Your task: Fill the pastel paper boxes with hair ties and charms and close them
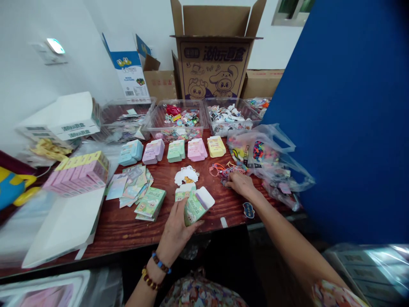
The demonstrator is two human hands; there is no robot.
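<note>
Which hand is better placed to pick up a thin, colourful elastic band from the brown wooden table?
Probably the right hand: its fingertips are at the thin, colourful elastic bands. The left hand is farther from them and holds an open, green printed cardboard box.

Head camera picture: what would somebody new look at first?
Probably the big blue panel on the right. Next, perhaps, the tall open cardboard box with cartoon faces, at the back. In the middle, the left hand holds a green box, while the right hand is at some colourful bands.
</note>
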